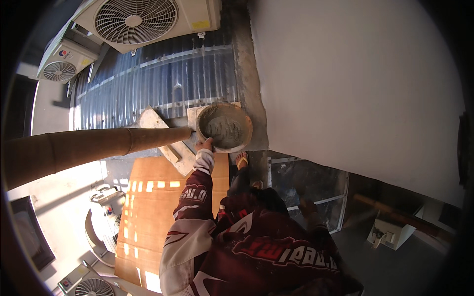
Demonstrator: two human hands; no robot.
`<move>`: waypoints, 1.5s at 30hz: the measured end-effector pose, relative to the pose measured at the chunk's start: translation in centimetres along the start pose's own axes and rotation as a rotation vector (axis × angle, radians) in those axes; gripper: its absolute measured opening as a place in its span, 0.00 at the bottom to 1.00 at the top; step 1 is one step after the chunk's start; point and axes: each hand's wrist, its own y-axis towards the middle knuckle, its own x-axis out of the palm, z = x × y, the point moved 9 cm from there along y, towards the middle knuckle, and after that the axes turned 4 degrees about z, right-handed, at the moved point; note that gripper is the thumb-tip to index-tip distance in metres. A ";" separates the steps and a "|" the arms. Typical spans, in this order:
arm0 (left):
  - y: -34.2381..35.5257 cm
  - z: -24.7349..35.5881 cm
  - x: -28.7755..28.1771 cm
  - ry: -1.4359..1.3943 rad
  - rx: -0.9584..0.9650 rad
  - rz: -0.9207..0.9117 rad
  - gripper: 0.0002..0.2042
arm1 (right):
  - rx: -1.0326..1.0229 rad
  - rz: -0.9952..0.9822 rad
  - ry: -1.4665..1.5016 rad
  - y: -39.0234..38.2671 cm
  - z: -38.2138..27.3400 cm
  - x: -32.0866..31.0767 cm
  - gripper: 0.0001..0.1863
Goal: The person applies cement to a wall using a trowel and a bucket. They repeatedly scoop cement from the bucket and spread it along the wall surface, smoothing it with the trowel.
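My left hand point(204, 144) is closed on the near-left rim of a round, cement-smeared bucket point(248, 129). Grey wet mortar point(224, 129) lies inside it, with its surface roughly streaked. The bucket is just beyond my feet, and a pale board point(193, 117) shows at its left side. Down at my right side, in shadow, is my right hand point(308, 205); its fingers are too dark to make out, and nothing held shows in it.
A thick bamboo pole point(94, 145) runs from the left, ending close to the bucket. Loose wooden boards point(157, 123) and a brown sheet point(148, 197) lie left. Blue corrugated roofing point(163, 79) and an air-conditioner unit point(197, 15) are ahead. A white wall point(355, 84) stands right; a framed panel point(306, 185) lies below it.
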 end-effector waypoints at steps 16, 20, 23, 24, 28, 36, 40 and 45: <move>-3.9 4.6 -3.0 0.622 0.491 0.051 0.17 | -0.439 0.127 0.490 4.0 -18.4 -6.1 0.28; -3.4 3.7 -4.8 0.273 0.469 0.049 0.18 | -0.413 0.057 0.236 5.5 -27.5 -11.2 0.28; -3.8 3.9 -4.2 0.195 0.511 -0.082 0.15 | -0.357 0.052 -0.042 9.9 -31.4 -12.8 0.23; -3.4 3.4 -5.0 0.170 0.509 -0.107 0.15 | -0.399 0.010 -0.090 10.4 -34.1 -13.6 0.21; -3.5 2.3 -4.0 0.075 0.521 -0.225 0.13 | -0.499 0.006 -0.286 14.7 -41.9 -15.0 0.15; -2.7 3.6 -3.9 0.101 0.556 -0.274 0.13 | -1.236 0.135 -0.614 8.3 -46.6 -4.0 0.15; -4.6 3.9 -3.8 0.063 0.567 -0.177 0.14 | -0.939 0.125 -0.443 10.0 -40.0 -8.3 0.20; -1.5 1.2 -6.4 -0.184 0.452 -0.127 0.16 | -0.720 0.186 -0.218 11.1 -38.4 -10.6 0.22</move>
